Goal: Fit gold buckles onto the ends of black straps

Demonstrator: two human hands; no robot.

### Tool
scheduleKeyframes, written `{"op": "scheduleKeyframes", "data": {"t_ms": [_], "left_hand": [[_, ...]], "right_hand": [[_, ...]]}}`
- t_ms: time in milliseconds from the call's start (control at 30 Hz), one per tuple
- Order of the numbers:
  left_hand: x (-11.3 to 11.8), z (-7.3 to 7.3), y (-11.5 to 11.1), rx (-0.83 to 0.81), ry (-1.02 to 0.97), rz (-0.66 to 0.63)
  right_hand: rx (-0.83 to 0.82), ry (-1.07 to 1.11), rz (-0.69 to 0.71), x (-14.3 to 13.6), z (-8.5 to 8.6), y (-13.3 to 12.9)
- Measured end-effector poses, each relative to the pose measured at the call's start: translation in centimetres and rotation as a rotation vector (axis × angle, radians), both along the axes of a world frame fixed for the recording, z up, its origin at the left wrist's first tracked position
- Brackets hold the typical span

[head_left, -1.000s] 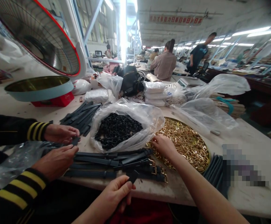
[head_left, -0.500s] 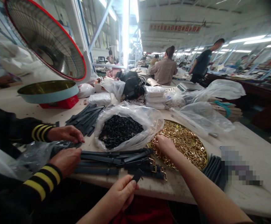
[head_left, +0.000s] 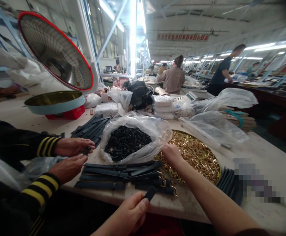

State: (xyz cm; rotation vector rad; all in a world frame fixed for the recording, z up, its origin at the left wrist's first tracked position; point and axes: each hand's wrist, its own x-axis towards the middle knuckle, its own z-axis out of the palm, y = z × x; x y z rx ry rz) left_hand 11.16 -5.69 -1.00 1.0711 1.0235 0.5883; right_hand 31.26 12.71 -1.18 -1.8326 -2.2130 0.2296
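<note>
My left hand (head_left: 135,209) is closed around a short dark leather strap (head_left: 150,193), whose end sticks up past the thumb at the table's front edge. My right hand (head_left: 172,154) is at the left rim of a round tray (head_left: 218,170) heaped with small gold buckles (head_left: 194,150). Its fingers curl downward and are mostly hidden, so what they hold does not show. Right beside it is a clear plastic bag (head_left: 161,132) full of small black loops (head_left: 128,141). Dark belts (head_left: 103,177) with gold buckles lie between my hands and the bag.
On the left, a co-worker's hands (head_left: 71,160) hold a small dark piece. Behind them stand a red-rimmed fan (head_left: 56,52) and a shallow round tin (head_left: 55,109). More dark straps (head_left: 90,127) lie beyond, others (head_left: 230,186) right of the buckle tray. Plastic-wrapped packs (head_left: 162,105) line the back.
My right hand has shifted slightly left along the tray rim, toward the bag. My left hand keeps the strap. The co-worker's hands have lifted the small piece; the view has tilted slightly.
</note>
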Motion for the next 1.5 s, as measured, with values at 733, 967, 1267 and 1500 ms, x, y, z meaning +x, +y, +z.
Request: {"op": "scheduleKeyframes", "data": {"t_ms": [733,967,1267,1500], "left_hand": [[2.1,2.4,0.9,0.468,0.191,0.294],[1.0,2.7,0.1,0.348,0.204,0.288],[1.0,3.3,-0.6,0.035,0.063,0.057],[0.2,2.3,0.2,0.264,0.251,0.063]], "right_hand": [[-0.330,1.348,-0.048,-5.0,0.5,-16.1],[-0.318,1.284,0.191,-3.7,1.4,-18.3],[-0.497,1.349,0.222,-3.6,-0.3,-18.7],[-0.835,1.468,0.144,-3.0,-0.2,-18.8]]}}
